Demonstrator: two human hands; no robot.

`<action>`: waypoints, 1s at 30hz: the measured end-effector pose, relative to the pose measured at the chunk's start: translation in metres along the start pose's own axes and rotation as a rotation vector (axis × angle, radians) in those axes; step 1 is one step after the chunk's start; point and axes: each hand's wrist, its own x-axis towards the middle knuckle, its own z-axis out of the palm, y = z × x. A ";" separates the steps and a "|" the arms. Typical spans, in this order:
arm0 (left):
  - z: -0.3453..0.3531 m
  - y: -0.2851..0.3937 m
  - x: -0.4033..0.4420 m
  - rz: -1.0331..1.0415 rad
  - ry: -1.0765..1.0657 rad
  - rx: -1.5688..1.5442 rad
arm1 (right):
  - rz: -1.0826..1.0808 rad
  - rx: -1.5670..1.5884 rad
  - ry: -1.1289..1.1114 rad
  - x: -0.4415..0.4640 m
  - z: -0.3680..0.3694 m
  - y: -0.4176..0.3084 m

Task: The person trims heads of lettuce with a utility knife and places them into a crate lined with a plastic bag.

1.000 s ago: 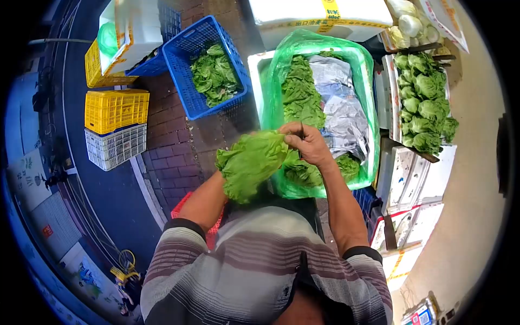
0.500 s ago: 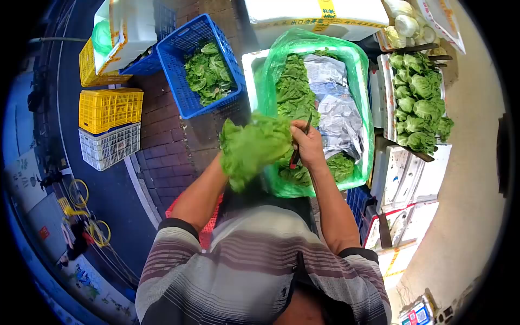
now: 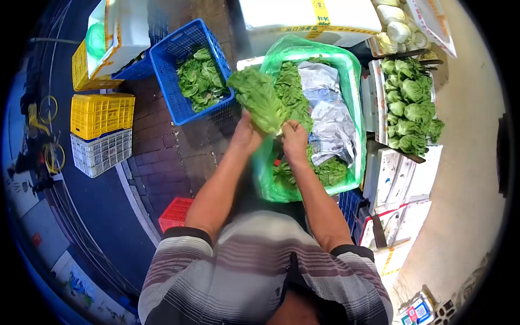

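A head of green leafy lettuce [image 3: 259,100] is held up over the left edge of the box, its leaves pointing away from me and its cut base near me. My left hand [image 3: 248,132] is closed around its lower left side. At the base, my right hand [image 3: 294,138] has its fingers pinched together; a small red piece of the knife shows below it, the blade hidden. Behind the hands, a white foam box lined with green plastic [image 3: 355,81] holds more lettuce [image 3: 292,89] and crumpled paper sheets [image 3: 330,122].
Loose leaves lie in a blue crate [image 3: 162,73] at the upper left. Yellow [image 3: 102,115] and white crates [image 3: 103,151] are stacked further left. A red basket [image 3: 176,213] is near my left elbow. Lettuce heads [image 3: 414,105] fill a rack at right.
The lettuce has moved up and turned so its base faces me. My left hand came into view from behind the leaves. The knife, seen earlier at my right hand, is now mostly hidden.
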 end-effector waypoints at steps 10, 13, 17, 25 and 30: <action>0.010 -0.030 0.016 0.030 0.193 -0.267 | -0.162 0.205 0.157 -0.006 0.003 -0.013; 0.026 -0.031 0.017 0.088 0.212 -0.243 | -0.176 0.221 0.231 -0.008 0.008 -0.019; 0.031 -0.028 0.022 0.147 0.235 -0.229 | -0.166 0.389 0.270 -0.001 0.016 -0.025; 0.035 0.031 0.020 0.201 0.205 -0.181 | -0.126 0.173 0.313 0.033 -0.018 -0.029; 0.077 0.069 -0.006 0.224 0.019 0.153 | -0.182 -0.142 -0.262 0.001 0.024 -0.034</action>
